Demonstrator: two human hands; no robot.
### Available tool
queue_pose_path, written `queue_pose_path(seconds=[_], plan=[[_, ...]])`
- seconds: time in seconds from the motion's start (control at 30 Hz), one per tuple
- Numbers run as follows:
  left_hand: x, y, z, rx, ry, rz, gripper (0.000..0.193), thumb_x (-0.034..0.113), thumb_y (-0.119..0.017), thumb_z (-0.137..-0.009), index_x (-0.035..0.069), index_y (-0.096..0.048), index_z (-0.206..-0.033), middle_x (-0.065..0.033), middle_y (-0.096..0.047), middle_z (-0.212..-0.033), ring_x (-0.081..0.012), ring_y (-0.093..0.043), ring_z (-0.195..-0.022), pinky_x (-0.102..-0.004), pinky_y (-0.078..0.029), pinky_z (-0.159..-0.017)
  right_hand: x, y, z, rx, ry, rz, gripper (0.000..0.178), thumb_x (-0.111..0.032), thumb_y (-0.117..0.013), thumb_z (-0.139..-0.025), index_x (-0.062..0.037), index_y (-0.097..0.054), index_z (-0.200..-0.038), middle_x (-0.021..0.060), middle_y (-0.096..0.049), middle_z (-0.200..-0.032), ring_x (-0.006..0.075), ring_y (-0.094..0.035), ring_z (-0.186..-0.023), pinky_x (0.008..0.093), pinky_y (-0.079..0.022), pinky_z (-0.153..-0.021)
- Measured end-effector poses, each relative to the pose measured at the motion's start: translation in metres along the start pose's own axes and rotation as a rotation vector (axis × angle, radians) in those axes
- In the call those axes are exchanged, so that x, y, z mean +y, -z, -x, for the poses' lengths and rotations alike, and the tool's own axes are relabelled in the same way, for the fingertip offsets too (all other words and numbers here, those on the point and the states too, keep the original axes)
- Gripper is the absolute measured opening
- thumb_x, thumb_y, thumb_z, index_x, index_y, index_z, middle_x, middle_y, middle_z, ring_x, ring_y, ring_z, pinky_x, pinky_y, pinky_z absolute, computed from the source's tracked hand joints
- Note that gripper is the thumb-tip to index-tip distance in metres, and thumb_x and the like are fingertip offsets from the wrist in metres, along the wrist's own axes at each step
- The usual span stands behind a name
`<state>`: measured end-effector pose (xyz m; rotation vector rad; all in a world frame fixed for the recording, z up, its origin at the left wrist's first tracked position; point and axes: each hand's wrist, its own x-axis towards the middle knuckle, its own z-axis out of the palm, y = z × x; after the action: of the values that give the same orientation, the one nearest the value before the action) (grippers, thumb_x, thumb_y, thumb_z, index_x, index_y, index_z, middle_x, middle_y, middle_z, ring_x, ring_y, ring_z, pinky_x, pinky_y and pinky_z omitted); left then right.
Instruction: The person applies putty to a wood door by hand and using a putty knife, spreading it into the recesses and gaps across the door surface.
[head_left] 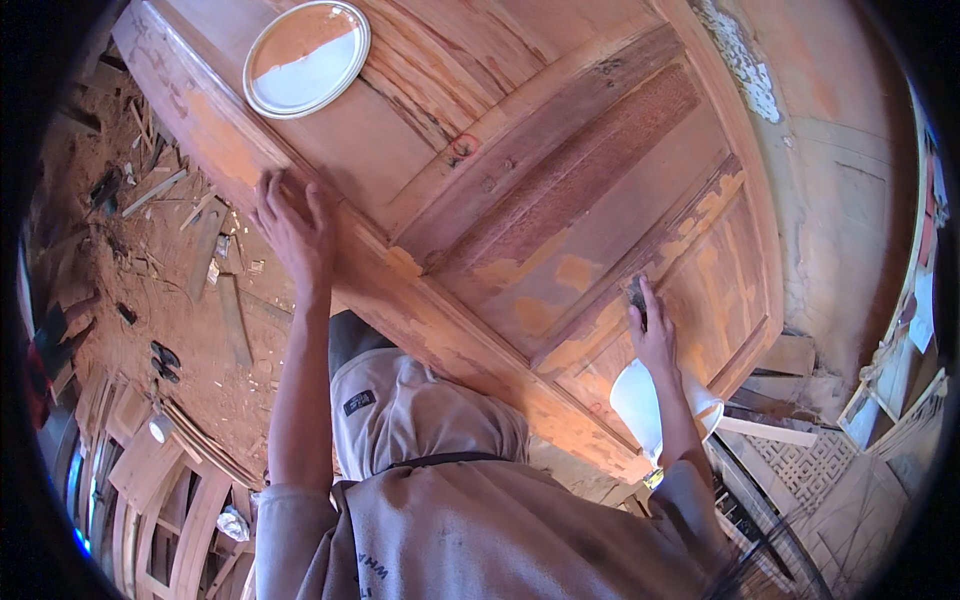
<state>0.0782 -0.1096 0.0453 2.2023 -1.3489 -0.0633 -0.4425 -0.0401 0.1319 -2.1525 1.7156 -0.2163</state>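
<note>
A large reddish-brown wooden door [600, 200] with raised panels and mouldings lies slanted before me, with orange filler patches along its edge and panels. My left hand [297, 230] rests on its near left edge, fingers loosely apart and holding nothing. Over the lower right panels, my right hand [654, 338] pinches a small dark pad [636, 293] against a moulding; the fingers partly cover it, and its exact kind is unclear. Beneath my right forearm is a white bucket [640, 400], partly hidden. A round white lid [318, 75] smeared with orange filler lies on the door's upper left part.
On the left, the brown dirt floor [170, 260] holds wood scraps and a pair of dark sandals [165, 360]. Curved wooden frames [190, 530] stack at the lower left. A lattice panel [805, 470] and loose boards lie at the lower right. Another large pale wooden panel [840, 180] stands beyond the door.
</note>
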Motion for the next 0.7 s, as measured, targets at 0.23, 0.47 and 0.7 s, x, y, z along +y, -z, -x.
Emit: queue_pose_path(seconds=[0.23, 0.47, 0.7], plan=[[-0.005, -0.007, -0.002, 0.053, -0.039, -0.116, 0.048, 0.033, -0.060, -0.097, 0.001, -0.052, -0.132, -0.0196, -0.052, -0.141, -0.0368, -0.047, -0.132, -0.0553, -0.028, -0.114, -0.051, -0.018, -0.085, -0.181, 0.058, -0.155, 0.053, -0.020, -0.062, -0.098, -0.0200, -0.046, -0.149, 0.0193, -0.067, -0.120, 0.0382, -0.067, -0.104, 0.0473, -0.055, -0.083], [0.006, -0.001, -0.008, 0.037, -0.023, -0.121, 0.050, 0.033, -0.056, -0.099, -0.002, -0.050, -0.135, -0.0223, -0.050, -0.141, -0.0422, -0.044, -0.132, -0.0522, -0.031, -0.112, -0.034, -0.038, -0.069, -0.094, 0.022, -0.200, 0.055, -0.028, -0.062, -0.098, -0.0236, -0.045, -0.151, 0.0200, -0.068, -0.111, 0.0385, -0.070, -0.092, 0.0481, -0.058, -0.072], [0.007, -0.005, -0.005, 0.004, -0.013, -0.076, 0.044, 0.027, -0.055, -0.101, -0.002, -0.049, -0.134, -0.0227, -0.048, -0.143, -0.0405, -0.043, -0.134, -0.0494, -0.033, -0.112, -0.036, -0.038, -0.072, -0.204, 0.041, -0.130, 0.056, -0.024, -0.065, -0.096, -0.0212, -0.047, -0.149, 0.0098, -0.058, -0.082, 0.0300, -0.063, -0.067, 0.0428, -0.055, -0.056]])
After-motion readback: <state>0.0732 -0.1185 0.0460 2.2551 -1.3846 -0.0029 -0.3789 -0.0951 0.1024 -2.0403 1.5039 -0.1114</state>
